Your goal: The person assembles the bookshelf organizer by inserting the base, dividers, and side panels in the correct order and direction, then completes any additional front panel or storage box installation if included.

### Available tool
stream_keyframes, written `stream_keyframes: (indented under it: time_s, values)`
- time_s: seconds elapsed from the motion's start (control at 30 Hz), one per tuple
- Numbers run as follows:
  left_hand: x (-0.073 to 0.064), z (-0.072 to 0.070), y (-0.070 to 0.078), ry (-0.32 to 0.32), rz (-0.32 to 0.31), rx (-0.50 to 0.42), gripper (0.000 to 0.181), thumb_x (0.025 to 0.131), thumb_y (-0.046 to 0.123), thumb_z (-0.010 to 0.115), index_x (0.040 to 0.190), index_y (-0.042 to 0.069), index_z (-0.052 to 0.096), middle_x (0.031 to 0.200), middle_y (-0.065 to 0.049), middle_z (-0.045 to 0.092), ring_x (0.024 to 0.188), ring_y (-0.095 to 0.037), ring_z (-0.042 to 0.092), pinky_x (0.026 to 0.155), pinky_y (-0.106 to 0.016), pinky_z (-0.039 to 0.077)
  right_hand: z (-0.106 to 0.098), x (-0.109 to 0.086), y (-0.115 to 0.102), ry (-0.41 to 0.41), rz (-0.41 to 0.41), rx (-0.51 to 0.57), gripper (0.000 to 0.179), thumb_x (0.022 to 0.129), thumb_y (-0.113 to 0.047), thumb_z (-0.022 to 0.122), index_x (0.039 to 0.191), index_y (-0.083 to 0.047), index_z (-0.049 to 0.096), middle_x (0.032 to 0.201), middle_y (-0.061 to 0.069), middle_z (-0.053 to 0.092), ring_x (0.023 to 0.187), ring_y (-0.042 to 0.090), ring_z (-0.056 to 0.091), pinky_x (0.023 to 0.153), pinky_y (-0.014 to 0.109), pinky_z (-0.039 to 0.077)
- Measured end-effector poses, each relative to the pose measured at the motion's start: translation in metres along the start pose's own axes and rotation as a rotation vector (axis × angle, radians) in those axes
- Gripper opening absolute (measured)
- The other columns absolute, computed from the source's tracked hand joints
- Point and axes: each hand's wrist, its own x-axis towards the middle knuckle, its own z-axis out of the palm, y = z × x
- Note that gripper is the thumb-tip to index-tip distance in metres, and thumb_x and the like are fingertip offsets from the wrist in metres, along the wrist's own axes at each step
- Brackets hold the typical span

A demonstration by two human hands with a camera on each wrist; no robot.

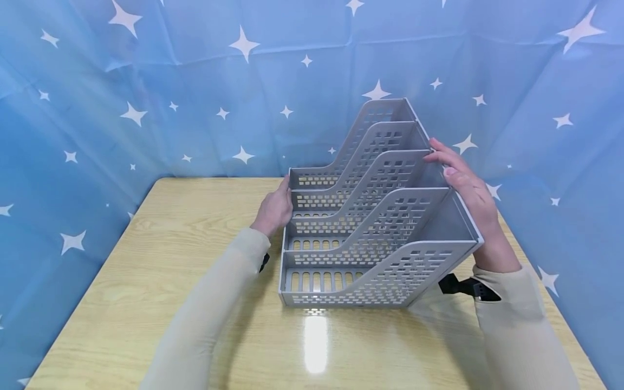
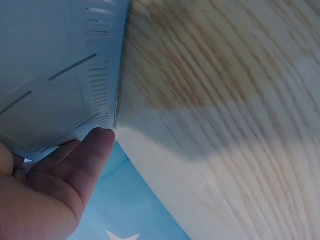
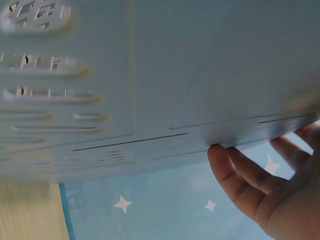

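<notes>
A grey plastic file rack (image 1: 370,254) with several slanted compartments stands on the wooden table (image 1: 161,260), its low end at the left and its tall end at the right. My left hand (image 1: 275,210) rests against the outside of the low end near the far corner. In the left wrist view, its fairly straight fingers (image 2: 92,155) touch the rack's outer wall. At the tall end, my right hand (image 1: 470,197) holds the top edge, with fingertips over the rim. Other fingers (image 3: 235,177) press the outer wall in the right wrist view.
A blue curtain with white stars (image 1: 195,81) surrounds the table at the back and sides. Black straps (image 1: 470,287) show at the sleeve cuffs. A bright light reflection lies on the tabletop in front of the rack.
</notes>
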Motion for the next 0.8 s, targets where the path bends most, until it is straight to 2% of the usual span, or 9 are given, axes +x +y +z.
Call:
stream_keyframes:
  time_s: [0.17,0.3,0.47,0.6,0.7,0.8]
  values:
    - [-0.001,0.000,-0.001,0.029,0.029,0.018,0.053,0.114,0.023,0.023,0.165,0.008,0.020,0.097,-0.027,0.072,0.080,-0.036,0.071,0.087,-0.049,0.057,-0.001,0.001,-0.002,-0.013,-0.006,0.025,0.033,0.109,-0.016,0.038,0.125,-0.017,0.067,0.163,-0.002,0.039,0.157,0.019,0.019,0.120,0.021,0.015]
    - [-0.003,0.001,-0.003,0.029,0.025,0.031,0.053,0.114,0.024,0.023,0.165,0.010,0.021,0.110,-0.026,0.072,0.090,-0.036,0.072,0.089,-0.050,0.057,0.000,0.000,0.000,-0.009,0.000,0.022,0.034,0.108,-0.016,0.039,0.124,-0.019,0.068,0.165,0.003,0.037,0.156,0.019,0.020,0.120,0.023,0.015]
    - [-0.006,0.000,0.001,0.037,0.014,0.029,0.053,0.114,0.024,0.025,0.165,0.011,0.023,0.127,-0.025,0.069,0.100,-0.038,0.071,0.091,-0.050,0.056,0.001,-0.002,-0.005,0.006,0.031,0.026,0.033,0.108,-0.017,0.040,0.126,-0.019,0.068,0.167,0.007,0.033,0.157,0.019,0.018,0.119,0.027,0.014]
    - [-0.006,0.000,0.002,0.059,0.023,-0.005,0.052,0.114,0.025,0.025,0.164,0.010,0.025,0.134,-0.023,0.066,0.104,-0.038,0.070,0.095,-0.050,0.055,0.001,-0.002,-0.009,0.019,0.047,0.032,0.033,0.108,-0.018,0.042,0.127,-0.019,0.069,0.168,0.008,0.032,0.158,0.020,0.017,0.121,0.029,0.013]
    - [-0.007,0.000,0.001,0.072,0.023,-0.038,0.052,0.114,0.026,0.027,0.164,0.009,0.027,0.133,-0.025,0.066,0.106,-0.039,0.069,0.100,-0.051,0.053,0.002,-0.003,-0.011,0.017,0.072,0.051,0.034,0.108,-0.019,0.043,0.130,-0.017,0.068,0.169,0.007,0.030,0.158,0.020,0.016,0.123,0.033,0.013]
    - [-0.010,0.000,-0.003,0.070,-0.003,-0.106,0.054,0.114,0.030,0.026,0.164,0.009,0.028,0.142,-0.024,0.060,0.122,-0.039,0.064,0.110,-0.050,0.046,0.001,-0.004,-0.010,0.001,0.096,0.050,0.035,0.108,-0.020,0.044,0.133,-0.016,0.067,0.169,0.005,0.029,0.158,0.019,0.015,0.124,0.036,0.013]
